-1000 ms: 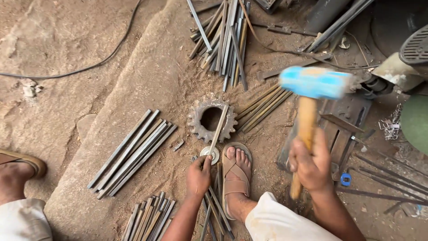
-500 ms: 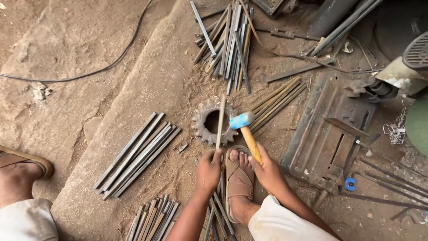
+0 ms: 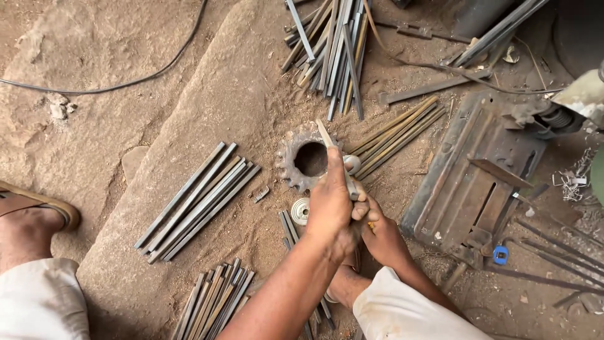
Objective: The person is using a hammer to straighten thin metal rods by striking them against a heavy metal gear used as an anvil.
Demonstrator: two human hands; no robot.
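A rusty toothed gear (image 3: 290,158) lies flat on a stone slab (image 3: 214,107). A thin flat metal strip (image 3: 324,133) rests across the gear's hole, and my left hand (image 3: 330,204) is shut on it just below the gear. My right hand (image 3: 380,238) sits close behind the left hand and grips a hammer's wooden handle, mostly hidden. The pale hammer head (image 3: 352,165) rests at the gear's right rim beside the strip. A small round metal ring (image 3: 301,211) lies left of my left wrist.
Bundles of cut metal strips lie left of the gear (image 3: 201,198), at the slab's near end (image 3: 214,305), at the top (image 3: 333,44) and right of the gear (image 3: 396,132). A rusty metal plate (image 3: 465,182) lies right. A cable (image 3: 126,85) crosses the dirt. My sandalled foot (image 3: 34,214) rests far left.
The hammer, raised high on the right a second ago, came down onto the strip at the gear. My left hand has slid up the strip toward the gear, and both hands have closed together.
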